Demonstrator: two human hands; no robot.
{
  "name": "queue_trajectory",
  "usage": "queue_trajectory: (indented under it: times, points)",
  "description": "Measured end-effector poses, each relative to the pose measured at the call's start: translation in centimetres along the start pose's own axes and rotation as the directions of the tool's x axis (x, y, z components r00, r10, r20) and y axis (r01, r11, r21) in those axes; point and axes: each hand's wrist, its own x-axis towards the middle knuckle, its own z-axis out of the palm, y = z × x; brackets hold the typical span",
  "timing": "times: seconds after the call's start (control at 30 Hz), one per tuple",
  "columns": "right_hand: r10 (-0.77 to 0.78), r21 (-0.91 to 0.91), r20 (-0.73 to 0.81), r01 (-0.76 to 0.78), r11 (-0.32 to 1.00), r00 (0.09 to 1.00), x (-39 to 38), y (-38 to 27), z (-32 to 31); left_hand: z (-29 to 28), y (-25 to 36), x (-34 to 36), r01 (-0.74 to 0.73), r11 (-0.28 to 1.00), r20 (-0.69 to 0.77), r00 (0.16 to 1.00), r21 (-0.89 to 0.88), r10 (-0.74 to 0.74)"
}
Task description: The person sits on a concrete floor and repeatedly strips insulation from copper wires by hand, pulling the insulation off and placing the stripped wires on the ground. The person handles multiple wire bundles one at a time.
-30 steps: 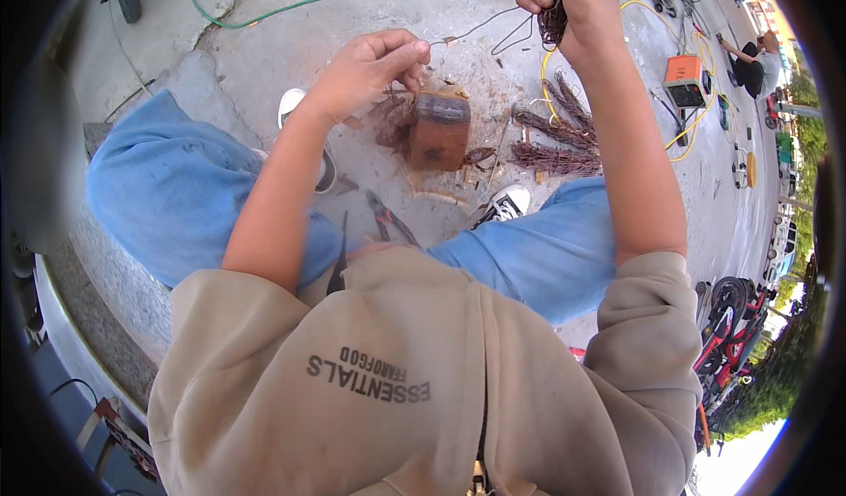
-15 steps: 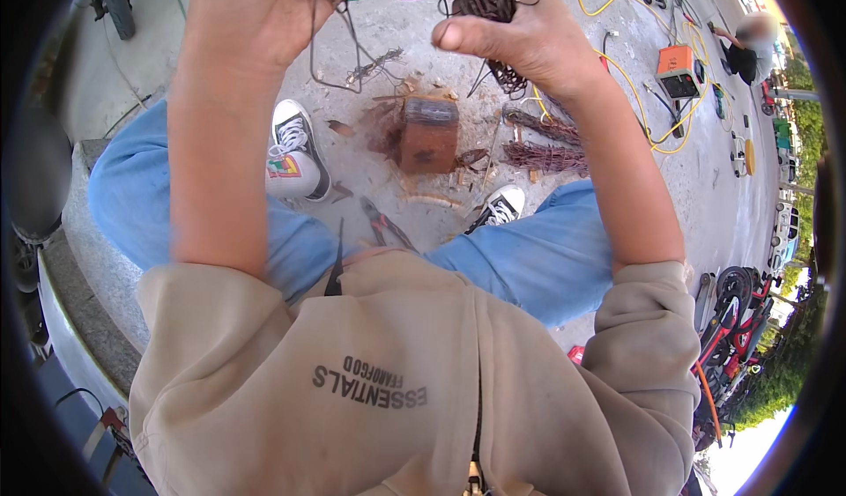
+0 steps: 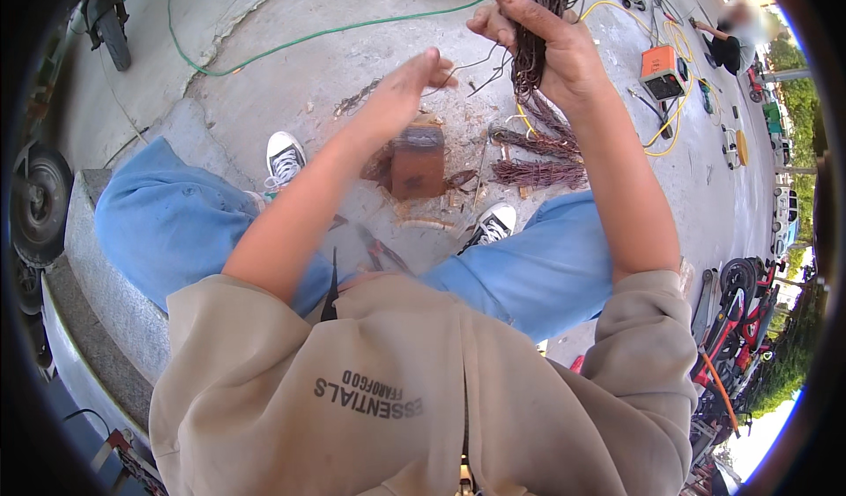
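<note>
My right hand [image 3: 568, 60] is raised and closed around a bundle of dark, rusty wire [image 3: 534, 51], with loose loops sticking out at its top and side. A single bent strand [image 3: 476, 64] runs from the bundle to my left hand [image 3: 410, 86], which is a little blurred; its fingers are closed on that strand. Below the hands, a rusty metal block [image 3: 419, 166] stands on the ground amid brown flakes. Right of it lie more wire bundles [image 3: 539, 174]. Pliers [image 3: 381, 251] rest between my feet, partly hidden by my clothing.
A green hose [image 3: 308, 36] crosses the concrete ahead. To the right stand an orange box-shaped machine [image 3: 661, 69] and a yellow cable [image 3: 667, 151]. Another person [image 3: 731, 47] crouches beyond it. Stone edging [image 3: 110, 267] and a wheel [image 3: 40, 205] are on my left.
My left hand has come down and toward the middle, turning inward, with a wire strand at its fingers. My right hand has shifted slightly right with the bundle. The view has tilted up.
</note>
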Motion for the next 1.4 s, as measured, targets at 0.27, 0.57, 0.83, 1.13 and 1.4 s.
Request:
queue_trajectory:
  times: [0.27, 0.57, 0.83, 1.13, 1.4]
  points:
    - [0.048, -0.871, -0.180, -0.182, 0.456, 0.982, -1.8, 1.4, -4.3, -1.0, -0.5, -1.1, -0.155, 0.907, 0.161, 0.982, 0.390, 0.099]
    - [0.809, -0.639, -0.063, -0.646, 0.418, 0.585, -2.6, 4.0, -4.4, -0.2, 0.5, -2.0, -0.435, 0.699, 0.082, 0.875, 0.567, 0.478]
    - [0.621, -0.918, -0.117, -0.323, 0.229, 0.775, -4.5, 5.7, -4.1, -0.3, 0.1, -2.7, -0.458, 0.654, 0.194, 0.878, 0.602, 0.437]
    - [0.703, -0.976, -0.107, 0.060, -0.209, 0.703, -5.3, 6.4, -6.6, -0.1, 1.5, -3.4, -0.347, 0.816, 0.429, 0.893, 0.462, 0.137]
    - [0.590, -0.569, 0.096, -0.443, 0.693, 0.802, -5.7, 3.2, -3.0, 1.3, -3.4, -0.6, 0.102, 0.992, 0.257, 0.963, -0.077, -0.079]
